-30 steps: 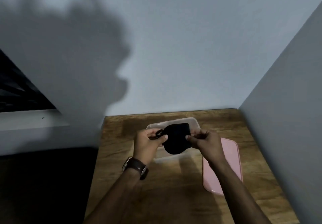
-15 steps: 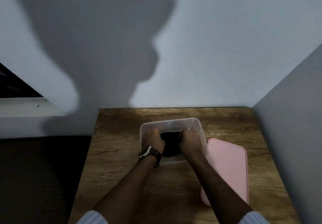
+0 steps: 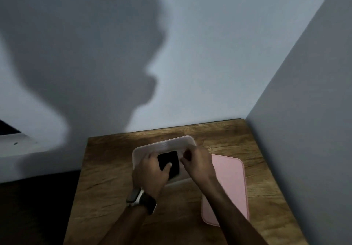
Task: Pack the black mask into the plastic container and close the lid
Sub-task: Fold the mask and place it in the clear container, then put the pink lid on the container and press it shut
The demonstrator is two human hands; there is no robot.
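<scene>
The clear plastic container [image 3: 171,143] sits in the middle of the wooden table [image 3: 106,178]. Folded flat, the black mask [image 3: 168,159] lies inside it. My left hand [image 3: 150,172] reaches into the container from the left with its thumb pressing on the mask. My right hand [image 3: 198,163] hovers over the container's right rim, fingers curled, holding nothing that I can see. The pink lid [image 3: 228,187] lies flat on the table just right of the container.
A grey wall [image 3: 304,111] rises along the table's right side and another wall stands behind it. A watch [image 3: 142,201] is on my left wrist. Left of the table the floor is dark.
Both hands lowered the mask from above the container into it. The right hand has since let go and lifted toward the right rim, while the left stays on the mask.
</scene>
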